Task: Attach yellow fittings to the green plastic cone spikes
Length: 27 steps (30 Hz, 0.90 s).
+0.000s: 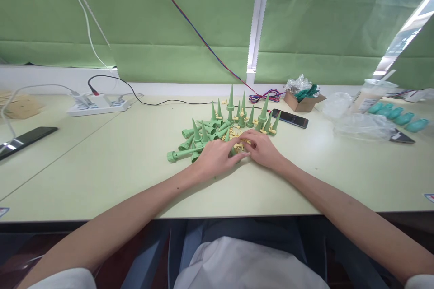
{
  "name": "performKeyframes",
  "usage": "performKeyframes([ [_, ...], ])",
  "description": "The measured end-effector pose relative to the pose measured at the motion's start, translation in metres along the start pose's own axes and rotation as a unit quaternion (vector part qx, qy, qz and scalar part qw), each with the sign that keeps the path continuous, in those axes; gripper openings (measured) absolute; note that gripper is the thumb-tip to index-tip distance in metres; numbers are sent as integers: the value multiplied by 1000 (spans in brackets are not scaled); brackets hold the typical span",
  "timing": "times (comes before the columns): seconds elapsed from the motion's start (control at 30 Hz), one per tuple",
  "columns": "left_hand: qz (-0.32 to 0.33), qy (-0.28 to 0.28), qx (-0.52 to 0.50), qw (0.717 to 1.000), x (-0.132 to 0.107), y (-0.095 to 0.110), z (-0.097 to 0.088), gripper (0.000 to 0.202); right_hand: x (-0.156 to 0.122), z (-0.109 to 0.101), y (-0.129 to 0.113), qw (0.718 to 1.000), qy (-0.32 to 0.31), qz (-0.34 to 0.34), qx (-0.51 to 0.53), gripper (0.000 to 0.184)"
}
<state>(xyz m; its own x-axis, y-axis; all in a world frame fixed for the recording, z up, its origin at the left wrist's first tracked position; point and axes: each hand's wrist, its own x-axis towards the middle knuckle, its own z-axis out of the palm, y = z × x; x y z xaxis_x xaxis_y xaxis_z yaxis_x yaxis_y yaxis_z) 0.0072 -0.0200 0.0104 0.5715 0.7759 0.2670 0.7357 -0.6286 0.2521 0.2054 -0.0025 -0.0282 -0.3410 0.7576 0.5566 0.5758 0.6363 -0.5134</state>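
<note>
My left hand [219,156] is closed at the near side of a pile of green plastic parts, its thumb stretched right. Green plastic shows between its index finger and thumb, a cone partly hidden by the fingers. Meeting it fingertip to fingertip, my right hand [261,148] is pinched over small yellow plastic pieces [233,133]; what lies in the pinch is too small to make out. Green tubes with flared ends [179,155] lie in a heap left of the hands. Behind the fingers stand several pointed green cones [230,99], some with yellow pieces attached [264,131].
A phone [290,118] and a small cardboard box [303,100] lie behind on the right. Farther right are a lidded drink cup [368,95], plastic bags [368,126] and teal parts [403,118]. On the left are a power strip [100,107] and a dark phone [27,140].
</note>
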Motion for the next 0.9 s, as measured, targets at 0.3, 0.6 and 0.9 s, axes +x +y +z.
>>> performKeyframes([
  [0.3,-20,64,-58,996,1,-7,7,32,0,2,2,999,-24,2,-21,28],
  [0.6,-18,88,-61,994,3,-10,6,27,2,-1,-6,999,-28,-2,-22,25],
  [0.9,-21,97,-68,993,3,-10,6,21,1,-3,-10,1000,4,-2,9,24],
])
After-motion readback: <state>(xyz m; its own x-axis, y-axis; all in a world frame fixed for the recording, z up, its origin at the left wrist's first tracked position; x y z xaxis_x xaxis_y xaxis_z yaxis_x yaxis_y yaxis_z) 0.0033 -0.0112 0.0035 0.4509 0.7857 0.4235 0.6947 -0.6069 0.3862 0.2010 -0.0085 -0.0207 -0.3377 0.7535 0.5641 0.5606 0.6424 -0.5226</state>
